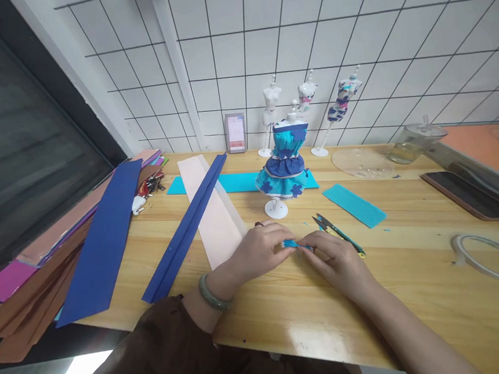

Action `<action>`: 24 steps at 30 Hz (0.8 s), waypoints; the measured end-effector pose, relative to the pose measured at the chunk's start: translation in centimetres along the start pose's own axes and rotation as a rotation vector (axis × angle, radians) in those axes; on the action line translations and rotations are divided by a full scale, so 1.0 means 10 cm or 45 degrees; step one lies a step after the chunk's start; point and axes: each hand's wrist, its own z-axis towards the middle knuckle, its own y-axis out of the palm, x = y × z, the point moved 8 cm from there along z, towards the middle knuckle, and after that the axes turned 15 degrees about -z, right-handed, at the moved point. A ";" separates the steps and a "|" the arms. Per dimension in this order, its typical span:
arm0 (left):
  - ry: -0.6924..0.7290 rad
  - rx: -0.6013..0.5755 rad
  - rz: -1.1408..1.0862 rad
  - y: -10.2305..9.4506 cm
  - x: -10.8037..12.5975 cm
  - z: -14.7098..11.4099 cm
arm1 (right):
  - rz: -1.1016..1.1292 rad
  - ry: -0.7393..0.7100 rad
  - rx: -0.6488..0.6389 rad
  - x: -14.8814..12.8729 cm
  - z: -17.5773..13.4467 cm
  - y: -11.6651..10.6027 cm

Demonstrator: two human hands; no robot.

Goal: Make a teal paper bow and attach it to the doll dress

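Observation:
Between my two hands is a small pleated piece of turquoise crepe paper (290, 243), fanned at its left end and narrow at its right. My left hand (266, 246), with a bangle on the wrist, pinches the fanned end. Fingers of my right hand (336, 258) are closed on the narrow end. Just beyond my right hand lie thread snips (338, 233) with dark blades. Behind my hands stands a mini dress form (283, 166) in a turquoise and navy ruffled dress on a round white base.
Navy strips (187, 227), a pale pink strip (214, 213) and turquoise pieces (355, 205) lie around. Stacked brown and pink sheets (44, 286) are left. More dress forms (272, 106) and a phone (235, 133) stand behind. A tape roll (492, 259) and dark phone (468, 194) lie right.

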 end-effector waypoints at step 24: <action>-0.040 -0.058 0.132 0.05 -0.07 -0.02 | -0.100 -0.106 -0.055 -0.07 0.00 -0.01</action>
